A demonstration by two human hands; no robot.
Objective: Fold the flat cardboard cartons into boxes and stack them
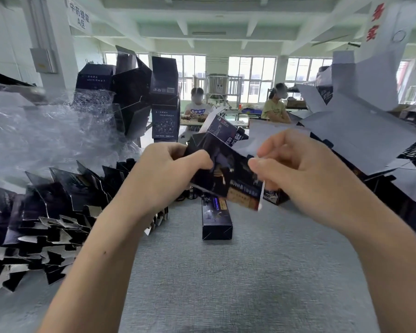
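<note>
free: grey mat [250,272] near centre | blocked: flat cartons [46,224] left, folded box [216,219] ahead, opened cartons [346,131] right

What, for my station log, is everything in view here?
dark printed cardboard carton: one, navy-black, white inside, held at centre
folded dark rectangular box: one, navy-black, on table beyond hands
flat dark cardboard cartons: many, black-and-white, piled left
clear plastic wrap: one, transparent, above that pile
stacked folded dark boxes: several, navy, rear left
opened cartons with white insides: several, white, right
grey fabric table: one, grey, below
seated people: two, background
left hand: one, grips the carton
right hand: one, pinches its flap
</note>
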